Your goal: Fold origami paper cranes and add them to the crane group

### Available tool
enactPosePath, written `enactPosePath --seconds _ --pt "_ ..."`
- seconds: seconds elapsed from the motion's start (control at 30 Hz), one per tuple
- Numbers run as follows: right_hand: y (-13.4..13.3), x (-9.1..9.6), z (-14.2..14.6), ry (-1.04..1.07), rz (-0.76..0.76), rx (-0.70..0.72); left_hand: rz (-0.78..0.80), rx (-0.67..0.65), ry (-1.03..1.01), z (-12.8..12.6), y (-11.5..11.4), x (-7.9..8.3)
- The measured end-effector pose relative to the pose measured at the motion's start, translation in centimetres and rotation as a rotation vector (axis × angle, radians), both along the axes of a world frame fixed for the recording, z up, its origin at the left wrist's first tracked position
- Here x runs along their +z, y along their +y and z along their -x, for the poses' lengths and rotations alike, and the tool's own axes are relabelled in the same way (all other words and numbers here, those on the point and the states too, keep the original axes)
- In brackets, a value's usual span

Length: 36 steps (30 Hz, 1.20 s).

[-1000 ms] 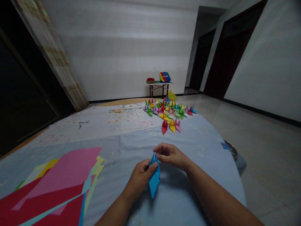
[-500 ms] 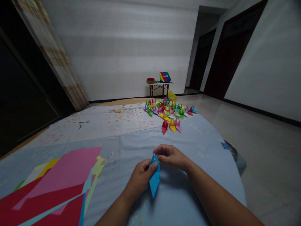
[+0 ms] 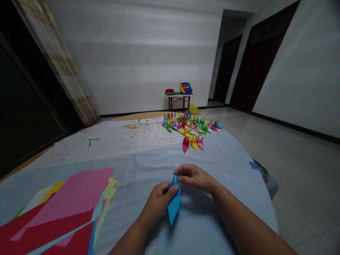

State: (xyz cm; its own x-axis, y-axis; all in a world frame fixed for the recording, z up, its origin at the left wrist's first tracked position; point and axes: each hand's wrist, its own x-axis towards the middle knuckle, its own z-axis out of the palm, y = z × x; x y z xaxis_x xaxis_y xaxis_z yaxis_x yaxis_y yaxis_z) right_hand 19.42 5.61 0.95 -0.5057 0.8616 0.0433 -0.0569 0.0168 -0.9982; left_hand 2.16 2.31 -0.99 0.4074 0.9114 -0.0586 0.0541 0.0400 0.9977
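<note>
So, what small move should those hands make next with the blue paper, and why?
Perhaps press a crease near the top of the blue folded paper with the right hand: its fingers are at that end, where a narrow pale line shows, while the left hand grips lower down, thumb across the front, so the paper seems steadied.

Home room, patterned curtain (image 3: pixel 57 67), floral tablecloth (image 3: pixel 148 132)

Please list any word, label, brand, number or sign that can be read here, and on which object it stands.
No text can be read with certainty.
Multicoloured package on the small far table: pale lettering, too small and blurred to read.
Folded blue paper: no writing visible.
</note>
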Motion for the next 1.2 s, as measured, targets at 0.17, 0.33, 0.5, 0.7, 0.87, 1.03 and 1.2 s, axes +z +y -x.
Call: enactPosePath --seconds 0.17,0.33,0.5,0.7,0.87,1.03,1.2 --pt "0.16 -0.26 -0.08 0.02 0.001 -0.035 0.063 0.032 -0.032 -0.01 0.05 -0.09" --pt "0.2 -0.44 0.0 0.052 0.016 -0.054 0.097 0.058 -0.062 -0.09 -0.06 0.11" --pt "0.18 -0.44 0.0 0.071 0.028 -0.057 0.119 0.075 -0.09 -0.22 -0.3 0.44" --pt "0.08 -0.36 0.13 0.084 0.049 -0.048 0.092 0.055 -0.063 -0.13 -0.07 0.15" --pt "0.02 -0.27 0.36 0.086 0.07 -0.012 0.061 0.045 -0.047 -0.03 0.06 -0.07" --pt "0.14 -0.61 0.45 0.037 0.052 -0.035 0.069 0.06 -0.051 -0.01 -0.03 0.0" --pt "0.23 -0.85 0.49 -0.018 -0.009 -0.077 0.091 0.106 -0.042 -0.11 -0.02 0.03"
